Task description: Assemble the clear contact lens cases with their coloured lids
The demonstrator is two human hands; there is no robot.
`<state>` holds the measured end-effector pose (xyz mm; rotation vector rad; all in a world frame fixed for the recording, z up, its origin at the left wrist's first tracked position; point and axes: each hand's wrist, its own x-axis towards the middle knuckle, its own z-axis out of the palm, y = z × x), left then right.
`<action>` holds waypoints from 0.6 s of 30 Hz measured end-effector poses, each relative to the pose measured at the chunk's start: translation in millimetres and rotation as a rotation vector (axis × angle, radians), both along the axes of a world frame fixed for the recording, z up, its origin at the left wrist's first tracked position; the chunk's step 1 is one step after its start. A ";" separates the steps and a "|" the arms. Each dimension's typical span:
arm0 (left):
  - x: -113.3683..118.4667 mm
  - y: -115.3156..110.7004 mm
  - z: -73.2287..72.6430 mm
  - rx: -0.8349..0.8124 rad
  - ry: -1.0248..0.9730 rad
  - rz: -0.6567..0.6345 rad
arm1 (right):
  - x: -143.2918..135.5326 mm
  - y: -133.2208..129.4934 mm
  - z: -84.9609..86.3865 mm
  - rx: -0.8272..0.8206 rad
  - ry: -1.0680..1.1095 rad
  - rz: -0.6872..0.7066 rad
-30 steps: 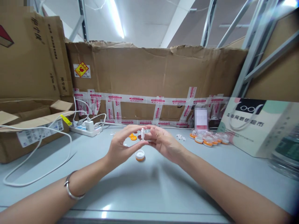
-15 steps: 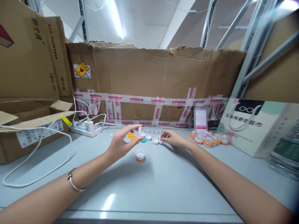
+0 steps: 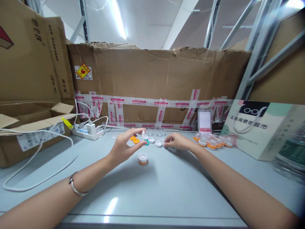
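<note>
My left hand (image 3: pixel 124 145) is raised over the desk, thumb and fingers curved around a small white peg-like piece (image 3: pixel 143 135) that stands upright between their tips. My right hand (image 3: pixel 176 141) rests lower, fingertips pinched together among small white parts (image 3: pixel 162 141); what they grip is too small to make out. Between the hands lie a white round cap (image 3: pixel 158 144), another white cap (image 3: pixel 151 140) and a teal ring (image 3: pixel 147 142), partly behind my left thumb. Orange rings (image 3: pixel 136 141) sit behind my left fingers. A round white-and-orange container (image 3: pixel 142 158) stands nearer to me.
Clear cups (image 3: pixel 156 132) line the back. Several clear-topped, orange-based containers (image 3: pixel 211 145) cluster at right, before a paper bag (image 3: pixel 254 130) and a large plastic bottle (image 3: pixel 290 156). At left are a power strip (image 3: pixel 88 135), white cables (image 3: pixel 71 149) and an open carton (image 3: pixel 35 133).
Both hands stay almost in place. The right fingertips have shifted slightly among the small white parts, and the left fingers have moved very little around the white piece.
</note>
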<state>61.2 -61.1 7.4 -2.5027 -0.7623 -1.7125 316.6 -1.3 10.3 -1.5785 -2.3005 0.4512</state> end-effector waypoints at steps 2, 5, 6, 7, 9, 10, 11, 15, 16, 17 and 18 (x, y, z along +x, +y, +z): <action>0.2 0.4 -0.6 -0.006 -0.002 -0.008 | 0.9 0.0 1.9 -0.016 -0.003 0.001; 0.4 1.3 -0.8 -0.012 0.000 -0.014 | 2.7 1.1 3.8 -0.025 0.017 0.006; 0.4 1.6 -0.7 -0.014 0.003 -0.015 | 3.6 1.7 4.4 -0.028 0.030 0.007; 0.4 1.8 -0.6 -0.016 0.005 -0.015 | 4.6 2.3 5.3 -0.033 0.046 0.007; 0.2 2.2 -0.6 -0.021 0.009 -0.015 | 6.4 3.3 7.5 -0.054 0.088 0.010; 0.1 2.4 -0.8 -0.025 0.013 -0.016 | 6.9 3.3 8.8 -0.064 0.105 0.013; 0.1 2.5 -1.1 -0.030 0.019 -0.018 | 6.8 2.8 10.3 -0.078 0.141 0.021; 1.4 1.7 -2.9 -0.062 0.048 -0.048 | -2.2 -8.2 16.2 -0.281 0.632 0.137; 2.3 0.9 -3.1 -0.076 0.055 -0.064 | -6.9 -13.4 17.5 -0.359 0.793 0.189; 3.4 -0.1 -3.1 -0.093 0.063 -0.086 | -12.4 -19.3 18.7 -0.428 0.925 0.246; 4.7 -1.4 -2.8 -0.114 0.073 -0.114 | -18.4 -25.6 20.0 -0.476 1.013 0.303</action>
